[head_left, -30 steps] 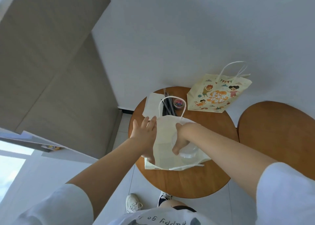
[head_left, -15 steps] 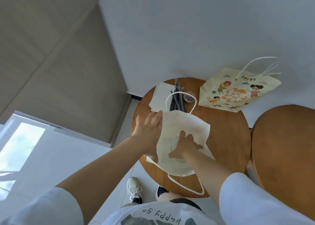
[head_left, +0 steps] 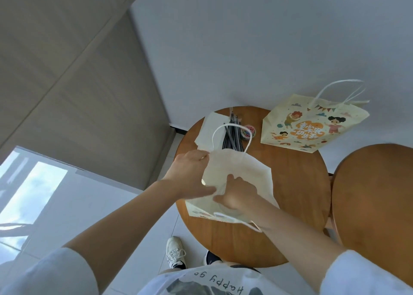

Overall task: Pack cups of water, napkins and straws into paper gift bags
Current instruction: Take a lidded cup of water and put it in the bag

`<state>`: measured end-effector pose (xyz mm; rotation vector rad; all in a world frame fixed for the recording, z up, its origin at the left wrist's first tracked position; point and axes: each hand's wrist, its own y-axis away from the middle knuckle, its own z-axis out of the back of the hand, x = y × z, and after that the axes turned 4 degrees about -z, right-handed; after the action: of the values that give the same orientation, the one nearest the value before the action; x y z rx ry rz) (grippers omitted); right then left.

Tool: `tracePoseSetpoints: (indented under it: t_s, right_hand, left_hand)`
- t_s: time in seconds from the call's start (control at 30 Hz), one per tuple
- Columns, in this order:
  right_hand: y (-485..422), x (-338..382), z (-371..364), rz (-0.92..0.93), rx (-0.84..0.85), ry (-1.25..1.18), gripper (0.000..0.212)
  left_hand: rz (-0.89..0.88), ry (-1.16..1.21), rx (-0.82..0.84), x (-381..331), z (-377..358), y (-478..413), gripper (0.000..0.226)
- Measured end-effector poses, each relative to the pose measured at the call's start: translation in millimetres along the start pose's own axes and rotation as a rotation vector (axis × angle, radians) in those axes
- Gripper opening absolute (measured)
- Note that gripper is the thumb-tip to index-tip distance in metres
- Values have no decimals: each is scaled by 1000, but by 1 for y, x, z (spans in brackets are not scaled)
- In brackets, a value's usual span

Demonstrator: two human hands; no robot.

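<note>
Open bag: a cream paper gift bag [head_left: 237, 174] stands at the centre of the frame on the round wooden table [head_left: 297, 201], its mouth facing up toward the camera and its far handle loop arching above it.
Left hand: the left hand [head_left: 190, 176] pinches the bag's left rim at centre left, thumb and fingers closed on the paper edge to keep the mouth apart.
Right hand: the right hand [head_left: 239, 196] reaches down inside the mouth, fingers curled over a round, clear shape that I take to be the cup of water [head_left: 225, 207]; whether it grips the cup or only rests on its top, I cannot tell.
Cup position: low inside the bag, near its front wall, mostly hidden by the hand and the paper.
Spill risk: if the cup sits tilted against the creased bag floor, letting go could tip it and wet the paper; I cannot see whether it has a lid.
Bag risk: the near edge of the bag overhangs the table's front rim, so a downward push could slide bag and cup off toward the floor.
Rim risk: pulling the left pinch too hard could tear or crumple the thin paper edge.
Still to pack: white napkins [head_left: 210, 131] and dark straws [head_left: 232, 136] lie at the table's far side, above the bag, beside a small tub of coloured clips [head_left: 249, 132].
Second bag: a printed gift bag [head_left: 312, 125] stands at upper right, apart from both hands.
</note>
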<state>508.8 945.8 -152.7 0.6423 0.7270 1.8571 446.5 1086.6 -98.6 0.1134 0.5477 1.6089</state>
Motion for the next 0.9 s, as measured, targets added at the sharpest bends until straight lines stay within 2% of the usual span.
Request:
tracePoseSetpoints:
  t_s: [0.1,0.23,0.33,0.47,0.63,0.7,0.77,0.9]
  right_hand:
    - [27,2,34,179,-60,-77,40]
    - [57,-8,86,251,-149,-138,17]
    - [52,-28,125,183,-124,-86,17]
    - [0,-45,147,138,-128,-233,25]
    - [-97,-33,119,161,-2,-354,20]
    - [-130,-29,103,122,39,-385,19]
    - [-158,-27,88,61,31,-401,18]
    - [-209,-21,66,-17,-56,-371,15]
  left_hand:
    - [76,244,-117,2,6,-4,44]
    - [226,602,-201,9,10,-22,16]
    - [310,732,-222,18,18,-43,18]
    - [311,645,-121,35,17,-87,19]
    - [357,556,-47,59,-3,-154,20]
    - [403,583,-54,71,-18,-173,36]
    - [416,571,-32,85,-36,-189,47]
    - [447,569,-9,108,-62,-219,50]
